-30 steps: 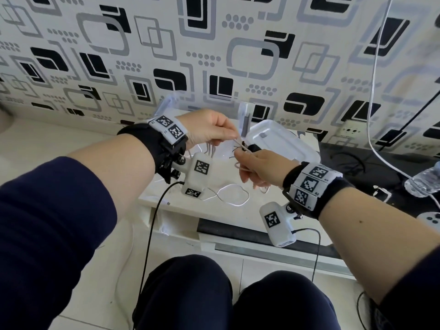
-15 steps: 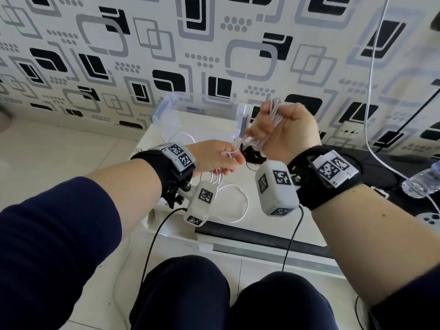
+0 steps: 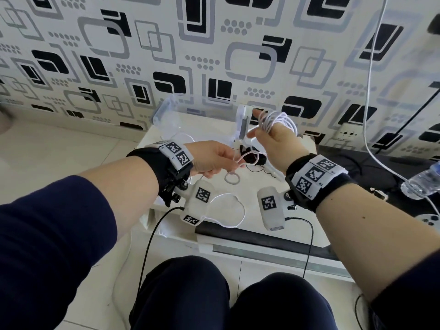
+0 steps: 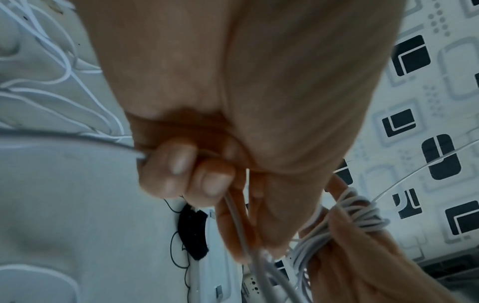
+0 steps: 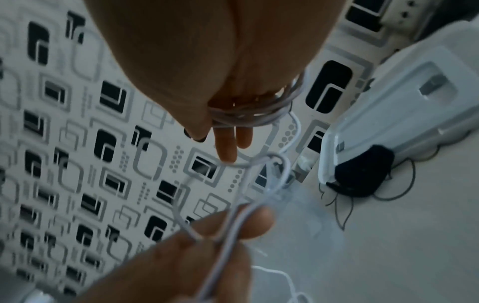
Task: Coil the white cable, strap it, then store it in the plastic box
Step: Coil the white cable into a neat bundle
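The white cable (image 3: 279,120) is wound in several turns round the straight fingers (image 5: 228,143) of my right hand (image 3: 259,125), raised above the table's back; the thumb lies against the coil (image 5: 249,116). My left hand (image 3: 234,160) pinches the cable's free run (image 5: 233,221) between thumb and fingers (image 4: 207,180), just left of the right hand. Slack cable (image 3: 228,210) loops on the table below. The black strap (image 3: 250,159) lies flat on the table under both hands. The clear plastic box (image 3: 164,108) stands open at the back left, its lid (image 5: 414,86) beside the strap.
A low white table (image 3: 238,248) stands against the patterned wall. Right of it are a black mat (image 3: 381,172), a water bottle (image 3: 421,184) and a wall socket (image 3: 350,134). Another white cord (image 3: 369,91) hangs down the wall at the right. My knees are under the front edge.
My right hand rose from the table, turned, and now carries more cable turns round its fingers. The left hand dropped slightly and still pinches the free run.
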